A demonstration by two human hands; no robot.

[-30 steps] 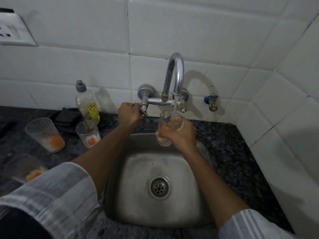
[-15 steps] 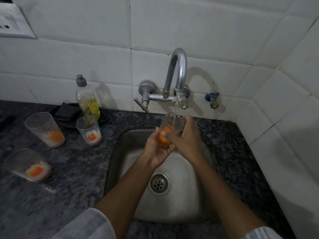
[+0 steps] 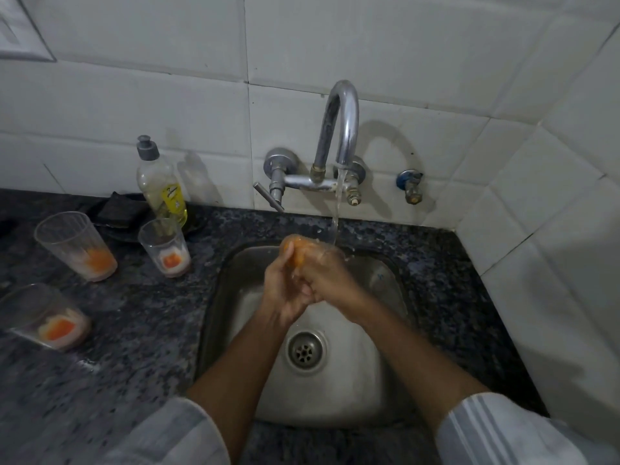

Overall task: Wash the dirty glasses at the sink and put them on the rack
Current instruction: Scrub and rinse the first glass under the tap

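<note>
I hold one glass tilted over the sink, its orange-stained end up-left and just left of the stream. My left hand and right hand both wrap it. Three dirty glasses wait on the counter, nearer my left.

Four glasses in all: three stand on the worktop at about nine o'clock from the sink — a tall glass, a short glass and a near glass, each with orange residue at the bottom — and one held glass, orange-smeared, at twelve o'clock over the basin. Two hands: the left hand and the right hand, both wrapped around that glass. One soap bottle at ten o'clock. One tap spout with one stream of water. One drain. One small side valve at one o'clock
</note>
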